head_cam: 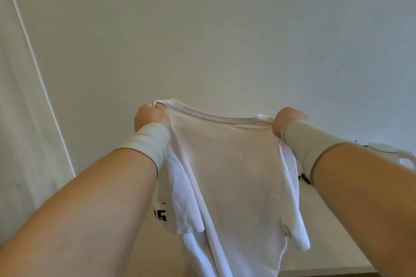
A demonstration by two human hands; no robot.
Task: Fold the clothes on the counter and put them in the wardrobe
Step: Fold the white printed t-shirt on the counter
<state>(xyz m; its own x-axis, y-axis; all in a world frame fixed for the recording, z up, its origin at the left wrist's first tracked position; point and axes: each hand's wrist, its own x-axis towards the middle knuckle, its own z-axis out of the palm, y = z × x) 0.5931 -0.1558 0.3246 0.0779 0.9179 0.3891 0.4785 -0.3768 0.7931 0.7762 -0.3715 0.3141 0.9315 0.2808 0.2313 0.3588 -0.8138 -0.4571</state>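
White T-shirt [227, 164] held up in the air in front of a plain matte wall [225, 29], above the pale counter [326, 252]. Left hand [149, 118] fist-closed around the left shoulder seam, fabric bunched in the grip. Right hand [287, 120] likewise curled and gripping the right shoulder end. Ribbed collar band sags in a shallow curve between the two fists. Cloth is thin, soft cotton-like knit, hanging in long vertical folds; short sleeves droop at both sides. Black block print [160, 215] partly visible on the lower left, mostly hidden behind the forearm. Both wrists wear snug beige knit cuffs [148, 141]. Another white object [391, 153] sits on the counter at far right, shape unclear.
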